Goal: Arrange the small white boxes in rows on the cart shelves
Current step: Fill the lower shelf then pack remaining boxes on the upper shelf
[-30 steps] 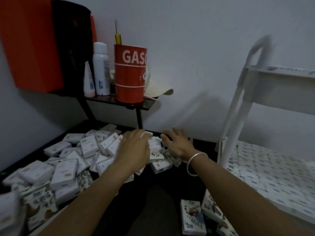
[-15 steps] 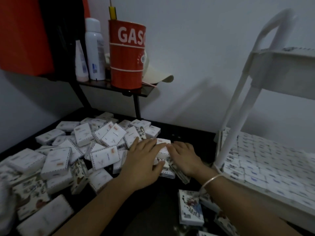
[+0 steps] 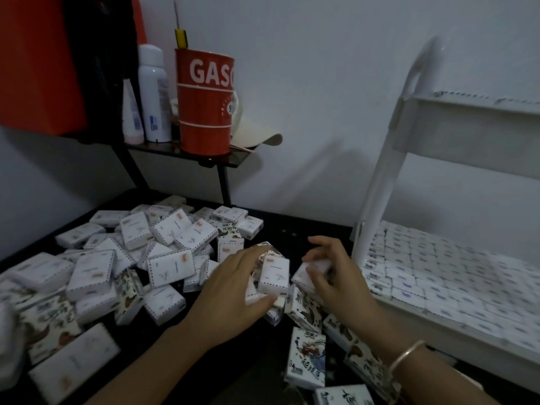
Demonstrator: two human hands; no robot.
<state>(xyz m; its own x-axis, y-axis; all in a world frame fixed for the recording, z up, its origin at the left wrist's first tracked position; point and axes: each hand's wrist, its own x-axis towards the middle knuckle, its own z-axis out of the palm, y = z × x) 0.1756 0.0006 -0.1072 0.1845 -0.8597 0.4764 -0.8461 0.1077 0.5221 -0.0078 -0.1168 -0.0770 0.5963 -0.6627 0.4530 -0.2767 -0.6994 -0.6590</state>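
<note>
Several small white boxes (image 3: pixel 171 268) lie in a loose heap on a black table (image 3: pixel 295 230). My left hand (image 3: pixel 233 290) grips a small stack of white boxes (image 3: pixel 273 276) at the heap's right edge, thumb underneath. Just to the right, my right hand (image 3: pixel 330 276), with a silver bangle on the wrist, pinches another white box (image 3: pixel 306 271). The white cart (image 3: pixel 388 182) stands at the right. Its lower shelf (image 3: pixel 455 273) is covered with boxes in tidy rows.
A red "GASO" can (image 3: pixel 204 106), a spray bottle (image 3: pixel 153 92) and a small tube (image 3: pixel 131 112) stand on a raised black shelf at the back left. Patterned boxes (image 3: pixel 305 358) lie near the front edge between my arms. The cart's upper shelf (image 3: pixel 473 127) overhangs at right.
Both hands drew back from the far part of the heap toward me, dragging boxes along. They now lift and grip boxes instead of pressing flat on them.
</note>
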